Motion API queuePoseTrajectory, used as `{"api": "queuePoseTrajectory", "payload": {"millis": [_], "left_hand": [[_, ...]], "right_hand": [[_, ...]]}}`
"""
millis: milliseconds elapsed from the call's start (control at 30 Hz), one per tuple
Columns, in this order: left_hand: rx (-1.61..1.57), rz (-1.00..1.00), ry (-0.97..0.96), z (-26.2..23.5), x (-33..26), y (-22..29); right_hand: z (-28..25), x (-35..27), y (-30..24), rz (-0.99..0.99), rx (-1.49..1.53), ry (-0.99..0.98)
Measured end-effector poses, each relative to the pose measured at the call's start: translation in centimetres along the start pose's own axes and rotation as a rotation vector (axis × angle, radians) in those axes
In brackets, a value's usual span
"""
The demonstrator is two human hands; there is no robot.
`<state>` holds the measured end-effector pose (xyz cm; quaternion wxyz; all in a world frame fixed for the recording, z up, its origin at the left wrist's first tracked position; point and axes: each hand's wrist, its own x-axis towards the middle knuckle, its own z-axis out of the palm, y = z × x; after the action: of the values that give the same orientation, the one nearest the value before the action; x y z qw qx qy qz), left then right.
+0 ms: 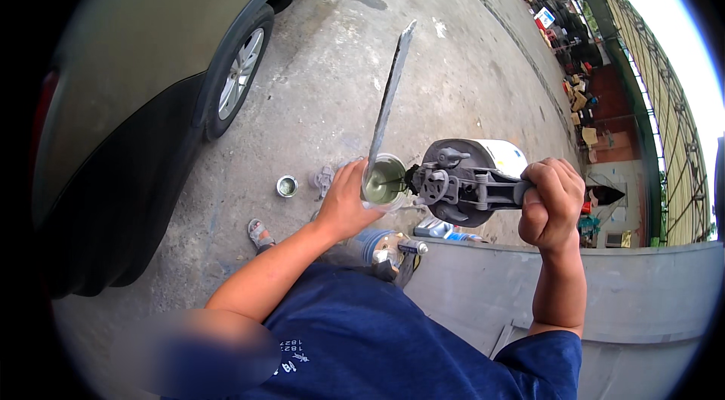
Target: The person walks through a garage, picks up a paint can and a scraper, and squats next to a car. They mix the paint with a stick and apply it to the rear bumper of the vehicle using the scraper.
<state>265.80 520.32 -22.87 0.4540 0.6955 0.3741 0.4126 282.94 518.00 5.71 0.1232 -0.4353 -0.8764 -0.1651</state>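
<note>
My left hand (346, 205) is closed around a clear cup (385, 180) with greenish paint inside. A long flat stirring stick (390, 90), smeared with grey, stands in the cup and leans up and away. My right hand (555, 200) grips the handle of a dark pouring lid (453, 187) fitted on a white paint can (506, 155). The can is tipped on its side, its spout at the cup's right rim. Dark paint clings round the spout; whether any is running I cannot tell.
A car (162, 15) with its rear wheel (243, 72) stands at the left. A small open can (287, 186) and a grey spray gun (325, 180) are on the concrete. Below my hands are a blue bucket (368, 244) and a spray can (412, 247). A grey panel (604, 287) lies lower right.
</note>
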Motion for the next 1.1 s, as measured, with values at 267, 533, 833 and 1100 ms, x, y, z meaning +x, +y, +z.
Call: {"api": "queuePoseTrajectory", "payload": {"millis": [267, 533, 833, 1100], "left_hand": [[0.022, -0.016, 0.004, 0.0, -0.1, 0.0], [0.015, 0.060, 0.037, -0.1, 0.3, -0.4], [0.010, 0.092, 0.043, -0.3, 0.9, -0.8], [0.001, -0.005, -0.037, -0.8, 1.2, -0.6]], "right_hand": [[-0.2, 0.1, -0.3, -0.016, -0.017, -0.004], [-0.4, 0.4, -0.5, -0.008, -0.048, -0.024], [0.5, 0.6, 0.0, 0.005, -0.095, -0.012], [0.8, 0.6, 0.4, 0.043, -0.015, 0.000]]}}
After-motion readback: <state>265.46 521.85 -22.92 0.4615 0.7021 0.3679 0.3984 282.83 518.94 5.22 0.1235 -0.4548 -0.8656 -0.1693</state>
